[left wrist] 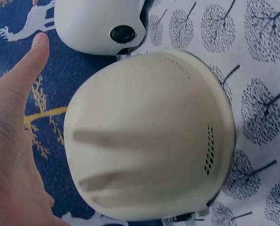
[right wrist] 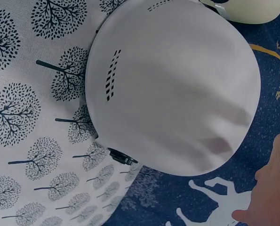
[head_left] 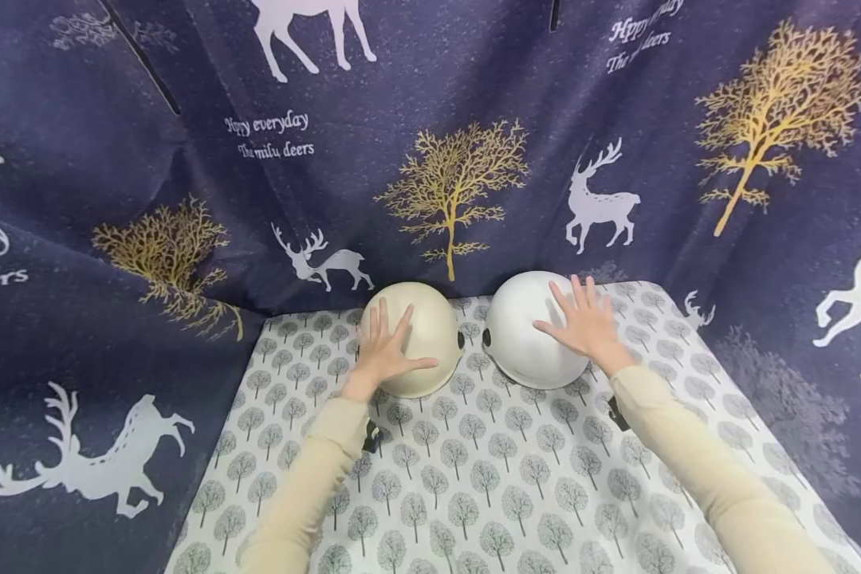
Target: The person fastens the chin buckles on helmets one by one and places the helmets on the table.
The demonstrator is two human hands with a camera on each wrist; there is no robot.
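Side by side at the back of the table stand a cream helmet (head_left: 434, 335) and a white helmet (head_left: 520, 339), domes up, each with a dark round fitting on the side facing the other. Over the cream one my left hand (head_left: 383, 355) is spread, fingers straight and thumb out. My right hand (head_left: 588, 323) is spread the same way above the white one's right side. Finger shadows fall across the cream dome (left wrist: 149, 103) in the left wrist view and the white dome (right wrist: 177, 84) in the right wrist view. Small vent slots show near both rims.
A white cloth (head_left: 473, 478) printed with grey trees covers the table. Right behind the helmets hangs a dark blue curtain (head_left: 359, 199) with deer and golden trees, which also runs down both sides. A dark wrist device (head_left: 371, 437) shows under the left sleeve.
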